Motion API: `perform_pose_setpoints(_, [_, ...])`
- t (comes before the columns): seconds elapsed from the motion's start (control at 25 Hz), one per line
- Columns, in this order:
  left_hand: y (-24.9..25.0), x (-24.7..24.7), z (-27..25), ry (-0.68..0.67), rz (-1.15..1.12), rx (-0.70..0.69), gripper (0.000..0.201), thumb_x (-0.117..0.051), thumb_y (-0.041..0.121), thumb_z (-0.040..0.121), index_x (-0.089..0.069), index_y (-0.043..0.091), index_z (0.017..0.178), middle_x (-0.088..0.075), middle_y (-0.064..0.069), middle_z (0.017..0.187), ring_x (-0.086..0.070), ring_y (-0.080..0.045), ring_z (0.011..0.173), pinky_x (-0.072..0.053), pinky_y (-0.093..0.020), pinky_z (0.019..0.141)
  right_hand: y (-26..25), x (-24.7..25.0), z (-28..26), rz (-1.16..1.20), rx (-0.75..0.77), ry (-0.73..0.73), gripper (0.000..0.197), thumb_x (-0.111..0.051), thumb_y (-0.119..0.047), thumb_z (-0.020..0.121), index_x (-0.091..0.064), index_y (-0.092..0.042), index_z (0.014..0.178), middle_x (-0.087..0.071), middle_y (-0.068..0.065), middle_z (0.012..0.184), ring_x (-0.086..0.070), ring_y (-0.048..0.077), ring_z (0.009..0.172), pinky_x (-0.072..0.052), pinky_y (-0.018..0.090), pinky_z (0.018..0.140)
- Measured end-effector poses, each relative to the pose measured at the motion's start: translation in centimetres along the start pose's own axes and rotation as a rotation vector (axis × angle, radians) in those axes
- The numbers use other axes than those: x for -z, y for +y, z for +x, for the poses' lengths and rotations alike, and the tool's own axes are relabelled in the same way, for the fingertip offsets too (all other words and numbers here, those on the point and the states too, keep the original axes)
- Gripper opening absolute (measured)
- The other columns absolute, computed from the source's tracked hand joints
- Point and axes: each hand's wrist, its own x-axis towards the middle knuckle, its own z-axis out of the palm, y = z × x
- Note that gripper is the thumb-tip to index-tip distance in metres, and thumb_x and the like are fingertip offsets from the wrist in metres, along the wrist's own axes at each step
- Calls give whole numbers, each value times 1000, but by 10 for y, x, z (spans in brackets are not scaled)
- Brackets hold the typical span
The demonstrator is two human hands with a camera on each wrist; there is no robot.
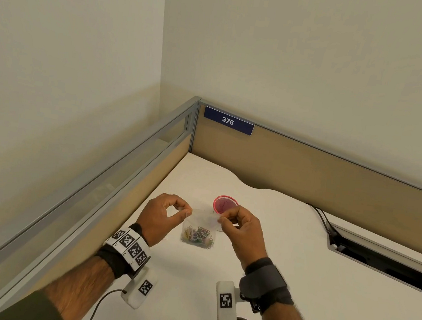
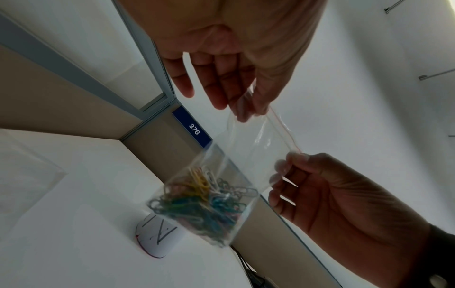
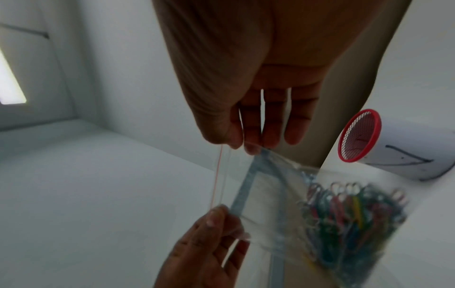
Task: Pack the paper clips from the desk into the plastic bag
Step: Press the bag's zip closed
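A small clear zip plastic bag (image 1: 200, 223) hangs just above the white desk (image 1: 295, 289), held by its two top corners. My left hand (image 1: 187, 211) pinches the left corner between thumb and forefinger, and my right hand (image 1: 220, 219) pinches the right one. Several coloured paper clips (image 1: 197, 236) lie heaped in the bag's bottom. The left wrist view shows the left hand (image 2: 246, 111) and right hand (image 2: 288, 161) on the bag's red-lined mouth, with the clips (image 2: 204, 202) below. From the right wrist, the bag (image 3: 265, 194) and clips (image 3: 349, 210) look blurred.
A red mesh cup (image 1: 225, 204) stands just behind the bag, close to my right hand. Tan partition walls with a blue "376" label (image 1: 228, 120) close the desk's left and far sides. A cable slot (image 1: 378, 260) and black cables (image 1: 324, 221) lie at the right.
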Motion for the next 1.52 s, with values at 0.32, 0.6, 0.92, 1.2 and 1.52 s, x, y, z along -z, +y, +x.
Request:
perform_pose_setpoints(0.32, [0,-1,-1,-39,5,-30,17,-59,51,75,-65,37,81,-69,12,89,-62,-7,92,-47,-20,81,-6,-17,-2,-228,78,-90,11,-70,-16,84,-71,-13,94,-70,-2,93,-62,4,81,-47,5,68])
perform_pose_setpoints(0.6, [-1,4,-2,-25,34,7,9,-76,26,85,-69,30,81,-71,12,87,-62,-4,91,-45,-16,80,-5,-9,2,-191,98,24,6,-68,-8,79,-68,-11,74,-68,-1,71,-57,4,64,-46,10,59])
perform_pose_setpoints(0.92, [-17,15,0,97,-149,147,10,-75,16,87,-71,18,96,-73,16,93,-68,-2,82,-55,-21,75,0,35,14,-161,16,76,5,-65,-5,77,-64,-5,73,-64,12,73,-53,10,65,-46,20,60])
perform_pose_setpoints(1.2, [4,-37,2,-175,-124,-27,42,-82,31,80,-69,29,120,-72,17,114,-64,-1,111,-50,-22,98,-2,1,3,-212,97,-115,8,-66,-8,79,-66,-13,73,-67,1,71,-55,4,63,-47,10,62])
perform_pose_setpoints(1.52, [-3,-28,-2,-171,-174,3,5,-79,29,83,-79,27,88,-78,11,89,-72,-8,91,-57,-37,90,-2,-10,-3,-202,79,-117,3,-66,-12,80,-68,-12,78,-68,1,74,-59,7,66,-51,11,62])
